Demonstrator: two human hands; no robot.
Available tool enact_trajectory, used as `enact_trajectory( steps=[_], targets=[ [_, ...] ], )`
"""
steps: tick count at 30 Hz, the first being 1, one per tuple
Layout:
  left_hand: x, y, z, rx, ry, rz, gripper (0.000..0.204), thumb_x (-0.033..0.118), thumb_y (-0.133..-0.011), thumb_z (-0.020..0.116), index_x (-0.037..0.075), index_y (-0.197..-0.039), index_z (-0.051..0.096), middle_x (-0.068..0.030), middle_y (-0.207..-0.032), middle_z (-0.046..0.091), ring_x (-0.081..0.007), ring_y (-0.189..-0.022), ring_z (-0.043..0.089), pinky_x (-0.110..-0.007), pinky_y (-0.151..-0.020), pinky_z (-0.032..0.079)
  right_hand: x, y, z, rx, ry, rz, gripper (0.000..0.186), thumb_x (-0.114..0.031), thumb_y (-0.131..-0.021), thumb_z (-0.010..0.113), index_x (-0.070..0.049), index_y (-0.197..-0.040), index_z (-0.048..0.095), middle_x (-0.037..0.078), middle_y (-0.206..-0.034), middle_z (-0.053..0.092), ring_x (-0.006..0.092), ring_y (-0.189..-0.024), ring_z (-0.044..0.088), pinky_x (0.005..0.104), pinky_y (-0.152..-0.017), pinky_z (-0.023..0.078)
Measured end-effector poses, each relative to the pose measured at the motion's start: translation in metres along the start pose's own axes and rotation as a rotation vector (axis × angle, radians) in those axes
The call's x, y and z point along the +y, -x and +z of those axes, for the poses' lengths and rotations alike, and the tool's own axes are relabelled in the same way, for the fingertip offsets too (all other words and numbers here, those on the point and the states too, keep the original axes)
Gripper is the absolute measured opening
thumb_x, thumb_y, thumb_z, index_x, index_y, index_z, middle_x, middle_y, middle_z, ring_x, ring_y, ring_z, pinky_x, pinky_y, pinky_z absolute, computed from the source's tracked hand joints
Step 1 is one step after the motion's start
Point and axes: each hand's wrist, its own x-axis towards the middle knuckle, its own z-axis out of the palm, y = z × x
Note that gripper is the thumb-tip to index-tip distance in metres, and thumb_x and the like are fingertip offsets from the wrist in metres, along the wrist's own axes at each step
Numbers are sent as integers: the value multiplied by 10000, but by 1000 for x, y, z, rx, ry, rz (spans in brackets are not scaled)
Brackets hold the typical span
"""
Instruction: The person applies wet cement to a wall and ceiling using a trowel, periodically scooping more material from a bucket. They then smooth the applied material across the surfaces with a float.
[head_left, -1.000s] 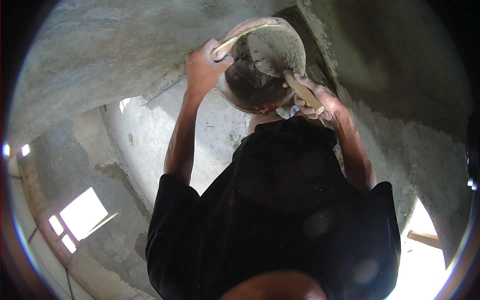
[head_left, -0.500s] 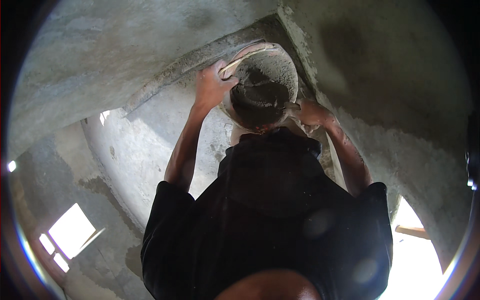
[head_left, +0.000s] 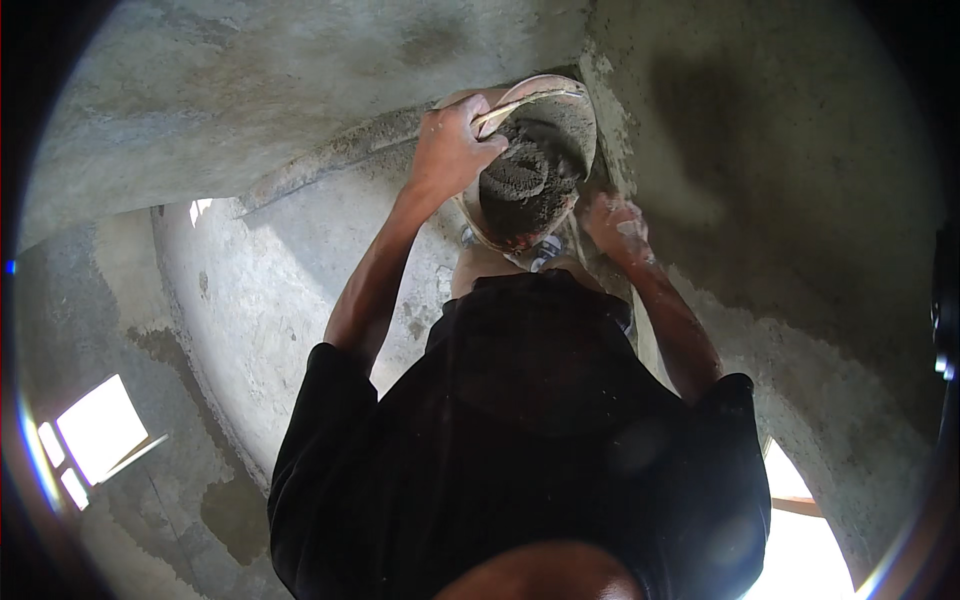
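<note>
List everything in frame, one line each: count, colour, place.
Bucket: 1, pale reddish, upper centre
Bucket handle: 1, pale yellow, atop bucket
Mortar: 1 mass, dark grey, in bucket
Walls: several, grey, surrounding
Floor: 1, pale grey, left of bucket
Window openings: 3, white, lower left
Large opening: 1, white, lower right
Bar: 1, brown, in large opening
Shoes: 2, greyish, below bucket
Shirt: 1, black, lower centre
Legs: 2, bare, below bucket
Left hand: 1, bare, gripping bucket handle
Right hand: 1, smeared pale, right of bucket, grip unclear

Place: it is looking like a building site
Walls (head_left: pixel 780 190): they are showing bare, patchy gray
Bucket (head_left: pixel 581 125): it is holding gray, muddy mix (head_left: pixel 520 190)
</note>
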Motion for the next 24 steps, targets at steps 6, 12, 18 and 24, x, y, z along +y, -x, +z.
enact_trajectory(
  steps=[6, 12, 18, 24],
  targets=[
    [0, -4, -5, 6, -2, 83, 218, 135, -629, 656, 4, -728, 513, -152, -616, 509, -249, -517, 462, -331, -546, 412, 17, -36, -8, -49, -1089, -286, 240, -191, -840, 508, -122, -1054, 592, 154, -1036, 534, 270, -880, 549, 455, -495, 492],
    [-35, -11, 36, 99, -20, 85, 232, 138, -627, 660, -2, -785, 563, -164, -673, 567, -309, -585, 557, -347, -584, 448, -32, -24, 50, 344, -1274, -308, 299, -317, -898, 429, -183, -1133, 557, 121, -1038, 530, 234, -841, 557, 468, -748, 470],
    [-82, 3, 75, 56, -100, -244, 221, 135, -629, 655, 3, -784, 571, -139, -661, 585, -240, -595, 584, -332, -583, 457, -65, -2, 69, -599, -2148, 94, 456, -425, -832, 530, -178, -1212, 490, 162, -1152, 499, 311, -984, 533, 442, -725, 471],
    [-115, -1, 99, 74, 47, -313, 197, 121, -613, 637, -20, -712, 540, -191, -618, 547, -329, -581, 560, -380, -548, 428, -144, -11, 69, -634, -1687, 337, 670, -506, -752, 597, -91, -1252, 434, 182, -1121, 512, 380, -984, 515, 485, -699, 459]
  ],
)
